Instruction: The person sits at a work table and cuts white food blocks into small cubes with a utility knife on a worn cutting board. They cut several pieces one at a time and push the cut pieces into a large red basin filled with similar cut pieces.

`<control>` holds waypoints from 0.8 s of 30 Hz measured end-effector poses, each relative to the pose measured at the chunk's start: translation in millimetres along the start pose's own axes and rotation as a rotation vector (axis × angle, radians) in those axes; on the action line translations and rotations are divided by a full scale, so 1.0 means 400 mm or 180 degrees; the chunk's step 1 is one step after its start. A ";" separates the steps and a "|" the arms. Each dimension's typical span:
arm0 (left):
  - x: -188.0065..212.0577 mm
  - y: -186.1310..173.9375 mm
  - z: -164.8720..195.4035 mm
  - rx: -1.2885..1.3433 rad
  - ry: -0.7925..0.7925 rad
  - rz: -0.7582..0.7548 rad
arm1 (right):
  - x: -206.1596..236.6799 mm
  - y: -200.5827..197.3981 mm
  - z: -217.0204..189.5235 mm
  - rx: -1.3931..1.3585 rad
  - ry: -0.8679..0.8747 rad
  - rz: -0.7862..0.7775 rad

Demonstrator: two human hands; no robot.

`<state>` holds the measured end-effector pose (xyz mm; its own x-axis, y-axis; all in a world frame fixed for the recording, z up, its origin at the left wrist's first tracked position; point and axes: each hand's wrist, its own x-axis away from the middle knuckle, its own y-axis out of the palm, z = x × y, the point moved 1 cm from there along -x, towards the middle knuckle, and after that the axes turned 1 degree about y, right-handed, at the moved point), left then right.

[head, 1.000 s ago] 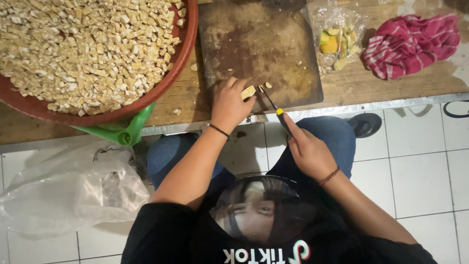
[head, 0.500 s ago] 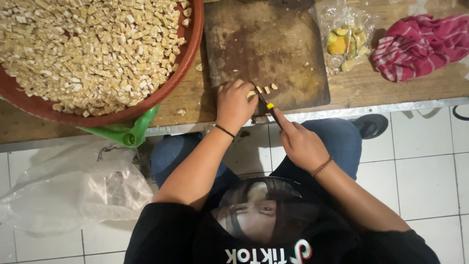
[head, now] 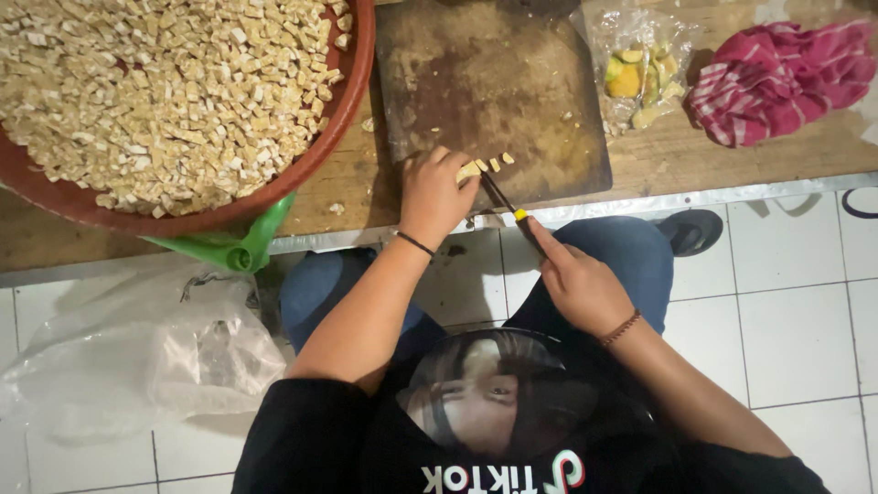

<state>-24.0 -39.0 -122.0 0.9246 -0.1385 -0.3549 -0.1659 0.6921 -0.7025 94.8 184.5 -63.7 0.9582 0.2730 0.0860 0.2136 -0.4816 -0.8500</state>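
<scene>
Tempeh strip (head: 468, 170) pinned under left hand (head: 435, 197) on cutting board (head: 494, 82); right hand (head: 578, 284) grips knife (head: 508, 205), blade just beside left fingertips.

Under my left hand (head: 435, 197), near the middle of the frame, sits a small pale tan piece (head: 468, 171), mostly covered by my fingers so only its right end shows. Just right of it lie a few little cut cubes (head: 495, 163) of the same pale colour, loose on the lower edge of the dark, worn cutting board (head: 485, 82). My knife (head: 506, 203) has a thin dark blade and a yellow collar at the handle; it slants from lower right up towards the piece, its tip touching the board beside it, my right hand (head: 578, 284) closed round the handle.
</scene>
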 end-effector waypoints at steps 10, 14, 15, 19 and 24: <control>0.012 -0.005 -0.002 -0.0252 0.0029 0.0018 | -0.023 -0.005 -0.037 -0.0025 -0.0171 0.0135; 0.006 -0.004 -0.008 -0.0221 -0.0087 -0.0049 | -0.045 0.004 -0.045 0.0057 -0.0175 0.0053; 0.005 -0.005 -0.009 -0.0232 -0.0084 -0.0042 | -0.049 0.006 -0.045 0.0084 -0.0153 0.0020; 0.001 -0.009 -0.010 -0.0205 -0.0052 -0.0032 | -0.069 0.017 -0.042 0.0200 -0.0123 -0.0007; 0.000 -0.009 -0.011 -0.0134 -0.0071 -0.0022 | -0.096 0.036 -0.036 0.0260 -0.0060 -0.0101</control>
<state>-25.0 -44.8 -122.2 0.9331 -0.1270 -0.3365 -0.1734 0.6608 -0.7303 63.9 155.0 -71.6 0.9473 0.3030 0.1044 0.2267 -0.4030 -0.8867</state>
